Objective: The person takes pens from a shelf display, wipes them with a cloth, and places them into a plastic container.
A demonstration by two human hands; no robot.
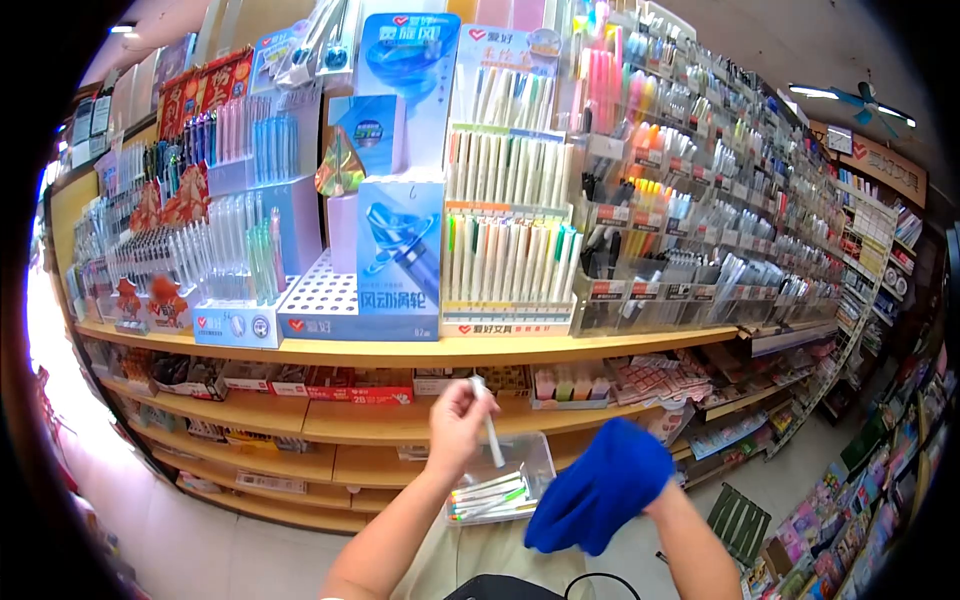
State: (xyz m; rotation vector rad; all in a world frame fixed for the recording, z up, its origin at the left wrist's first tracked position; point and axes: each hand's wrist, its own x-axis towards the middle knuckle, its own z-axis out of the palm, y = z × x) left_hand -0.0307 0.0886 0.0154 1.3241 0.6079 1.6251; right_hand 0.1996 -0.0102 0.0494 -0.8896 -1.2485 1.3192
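Observation:
My left hand (460, 418) is closed around a white marker pen (491, 440), which points down over a clear plastic box (541, 462). In that box lie several white pens (490, 498) with coloured ends, some green and orange. The box rests at my lap, close to my legs. My right hand (662, 500) holds up a blue cloth (600, 488); the cloth drapes over the hand and hides its fingers. It hangs just right of the box, partly overlapping its edge in view.
Ahead is a wooden shelf (480, 347) bearing a rack of white markers (510, 170), a blue display box (400, 260) and pens in clear holders (660, 220). Lower shelves carry red cartons (360, 385). A dark green slatted stool (738, 520) and magazines (820, 520) are at right.

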